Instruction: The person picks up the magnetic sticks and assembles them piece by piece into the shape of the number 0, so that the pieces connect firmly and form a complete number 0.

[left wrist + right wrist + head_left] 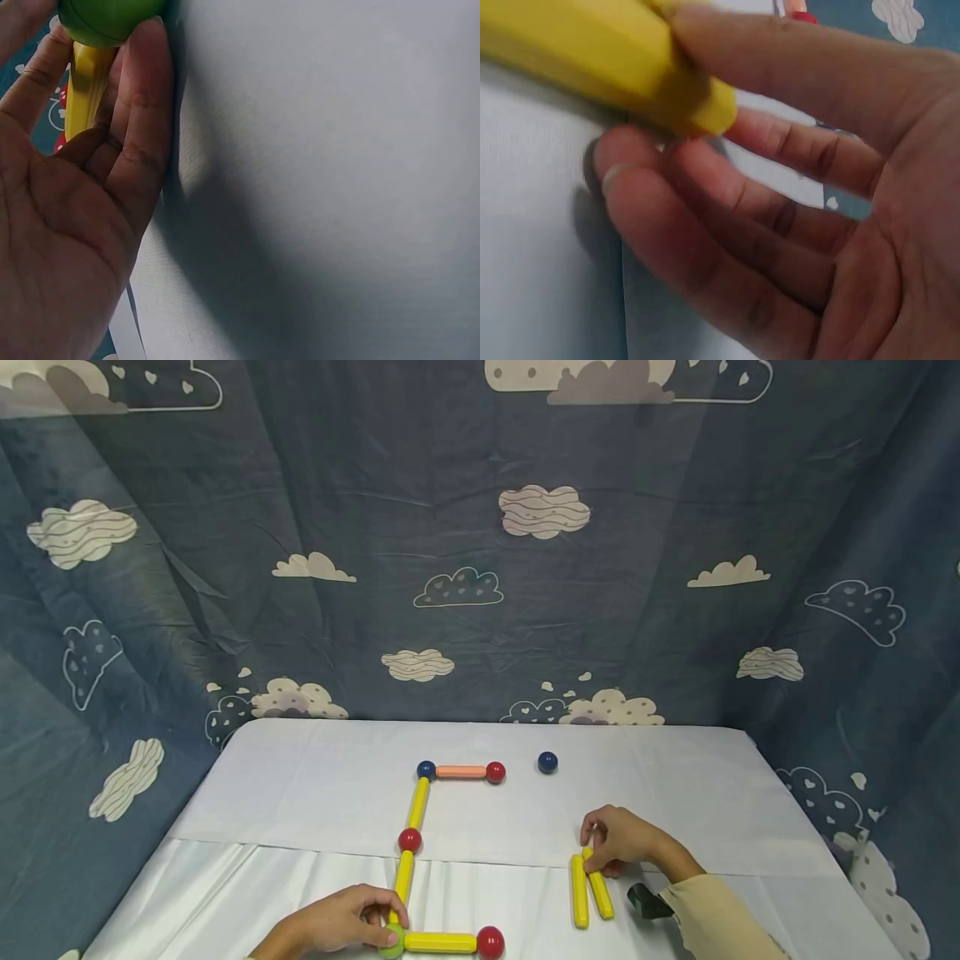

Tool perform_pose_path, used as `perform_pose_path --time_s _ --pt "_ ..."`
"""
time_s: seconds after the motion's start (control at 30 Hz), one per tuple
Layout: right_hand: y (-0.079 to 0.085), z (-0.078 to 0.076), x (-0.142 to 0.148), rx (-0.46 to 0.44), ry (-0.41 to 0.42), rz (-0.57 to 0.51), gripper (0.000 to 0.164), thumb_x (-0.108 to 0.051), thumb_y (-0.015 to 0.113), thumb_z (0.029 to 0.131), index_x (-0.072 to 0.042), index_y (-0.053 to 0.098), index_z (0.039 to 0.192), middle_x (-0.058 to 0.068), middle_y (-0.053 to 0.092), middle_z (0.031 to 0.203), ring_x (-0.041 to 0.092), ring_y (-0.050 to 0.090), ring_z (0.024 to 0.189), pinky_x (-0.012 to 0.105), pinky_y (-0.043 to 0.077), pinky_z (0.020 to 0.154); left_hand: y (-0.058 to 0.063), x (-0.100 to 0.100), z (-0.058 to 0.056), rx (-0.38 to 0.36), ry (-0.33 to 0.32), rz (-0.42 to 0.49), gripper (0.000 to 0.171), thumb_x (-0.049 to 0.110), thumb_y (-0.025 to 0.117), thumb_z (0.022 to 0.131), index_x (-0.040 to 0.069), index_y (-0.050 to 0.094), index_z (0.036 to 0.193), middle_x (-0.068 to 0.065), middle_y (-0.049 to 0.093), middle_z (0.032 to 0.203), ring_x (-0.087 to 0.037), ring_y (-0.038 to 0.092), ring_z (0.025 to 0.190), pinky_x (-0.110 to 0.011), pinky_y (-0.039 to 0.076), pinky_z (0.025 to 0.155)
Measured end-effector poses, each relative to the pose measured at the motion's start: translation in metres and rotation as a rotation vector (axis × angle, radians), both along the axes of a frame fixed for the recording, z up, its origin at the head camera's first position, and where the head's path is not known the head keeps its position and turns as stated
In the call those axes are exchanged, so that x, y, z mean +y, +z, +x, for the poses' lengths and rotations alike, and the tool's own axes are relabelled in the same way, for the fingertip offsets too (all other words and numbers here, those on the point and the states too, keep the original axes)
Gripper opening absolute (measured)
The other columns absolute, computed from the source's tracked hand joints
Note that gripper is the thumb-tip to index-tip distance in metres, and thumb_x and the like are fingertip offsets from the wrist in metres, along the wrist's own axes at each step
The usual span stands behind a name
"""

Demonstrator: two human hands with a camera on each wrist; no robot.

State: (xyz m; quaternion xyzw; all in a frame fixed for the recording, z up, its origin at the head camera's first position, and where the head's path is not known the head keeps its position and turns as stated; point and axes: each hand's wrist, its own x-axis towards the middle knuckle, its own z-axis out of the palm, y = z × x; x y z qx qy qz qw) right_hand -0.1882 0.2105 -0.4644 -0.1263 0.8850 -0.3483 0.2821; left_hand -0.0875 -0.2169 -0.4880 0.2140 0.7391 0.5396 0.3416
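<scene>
My left hand (345,917) pinches a green ball (392,950) at the near corner of a chain of rods and balls. One yellow rod (438,942) runs right from that ball to a red ball (491,942). Another yellow rod (403,875) leads away to a second red ball (410,840). In the left wrist view, fingertips touch the green ball (109,21). To the right, my right hand (628,842) pinches the far end of a loose yellow rod (602,897). A second loose yellow rod (579,893) lies beside it. Thumb contact shows on the yellow rod (592,64) in the right wrist view.
Farther along the chain, a yellow rod (419,802) reaches a blue ball (426,769), then an orange rod (461,772) and a red ball (496,772). A loose blue ball (547,762) sits at the back of the white-covered table (315,793). A cloud-patterned curtain (450,527) hangs behind.
</scene>
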Motion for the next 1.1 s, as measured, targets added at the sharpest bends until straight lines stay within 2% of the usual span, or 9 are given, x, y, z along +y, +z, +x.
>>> perform_pose_path --time_s 0.2,0.43,0.67,0.83,1.1 --pt "0.001 0.006 -0.008 0.004 -0.07 0.091 0.026 -0.004 0.083 0.07 -0.009 0.062 0.085 0.005 0.056 0.064 0.014 0.054 0.048 0.025 0.048 0.05 0.001 0.001 0.0 -0.021 0.017 -0.01 0.017 0.015 0.067 0.09 0.004 0.067 0.103 0.001 0.056 0.078 -0.006 0.049 0.064 -0.018 0.039 0.059" --pt "-0.001 0.005 -0.005 0.037 -0.118 0.051 0.022 0.003 0.075 0.07 -0.007 0.064 0.087 0.006 0.054 0.069 0.016 0.054 0.053 0.028 0.05 0.052 0.002 0.003 0.0 -0.039 0.026 -0.011 0.017 0.015 0.067 0.09 0.004 0.067 0.103 -0.001 0.057 0.079 -0.007 0.05 0.065 -0.018 0.041 0.06" --pt "0.009 -0.003 -0.004 0.071 -0.217 -0.061 0.023 0.001 0.068 0.077 -0.001 0.064 0.099 0.008 0.056 0.085 0.019 0.056 0.067 0.033 0.054 0.062 0.001 0.001 0.0 -0.028 0.02 -0.014 0.018 0.016 0.067 0.09 0.004 0.067 0.103 0.001 0.058 0.078 -0.006 0.051 0.065 -0.018 0.042 0.06" --pt "0.015 -0.009 -0.017 0.061 -0.198 -0.185 0.028 0.0 0.068 0.079 0.004 0.063 0.106 0.01 0.056 0.089 0.02 0.057 0.07 0.038 0.056 0.067 0.0 0.0 0.0 -0.008 0.003 0.005 0.017 0.015 0.066 0.09 0.003 0.067 0.103 0.002 0.057 0.078 -0.005 0.05 0.064 -0.017 0.041 0.059" --pt "0.003 -0.017 -0.057 0.047 -0.191 -0.275 0.027 -0.002 0.07 0.081 0.002 0.063 0.107 0.009 0.057 0.09 0.019 0.06 0.07 0.035 0.056 0.068 -0.001 0.0 0.0 0.005 -0.019 0.028 0.017 0.014 0.065 0.091 0.001 0.066 0.103 0.003 0.058 0.076 -0.003 0.052 0.063 -0.016 0.044 0.059"
